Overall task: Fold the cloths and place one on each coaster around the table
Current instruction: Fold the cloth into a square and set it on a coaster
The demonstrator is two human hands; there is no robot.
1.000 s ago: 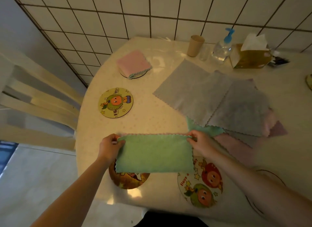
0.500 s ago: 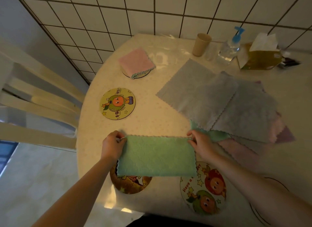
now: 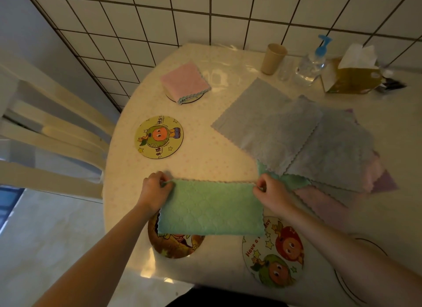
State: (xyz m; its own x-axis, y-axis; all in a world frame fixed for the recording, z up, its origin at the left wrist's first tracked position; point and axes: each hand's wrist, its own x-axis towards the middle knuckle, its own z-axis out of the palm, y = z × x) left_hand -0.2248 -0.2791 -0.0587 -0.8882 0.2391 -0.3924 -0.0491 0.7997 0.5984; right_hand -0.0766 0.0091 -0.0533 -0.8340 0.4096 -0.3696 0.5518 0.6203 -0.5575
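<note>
A green cloth (image 3: 211, 209), folded in half, hangs stretched over the table's near edge. My left hand (image 3: 154, 190) pinches its upper left corner and my right hand (image 3: 272, 191) pinches its upper right corner. Under it lie a dark cartoon coaster (image 3: 177, 245) and a white cartoon coaster (image 3: 274, 254). A bare round coaster (image 3: 159, 137) sits further left. A folded pink cloth (image 3: 185, 81) rests on a far coaster (image 3: 194, 98). Grey, green, pink and purple cloths lie in a loose pile (image 3: 308, 142) at the right.
A paper cup (image 3: 272, 58), a pump bottle (image 3: 314, 60) and a tissue box (image 3: 351, 76) stand by the tiled wall. A pale wooden chair (image 3: 50, 128) stands left of the round table (image 3: 205, 160). Another coaster's rim (image 3: 356, 290) shows at the lower right.
Both hands keep their pinch on the green cloth's top corners; the cloth stays stretched in about the same place. The view has shifted slightly.
</note>
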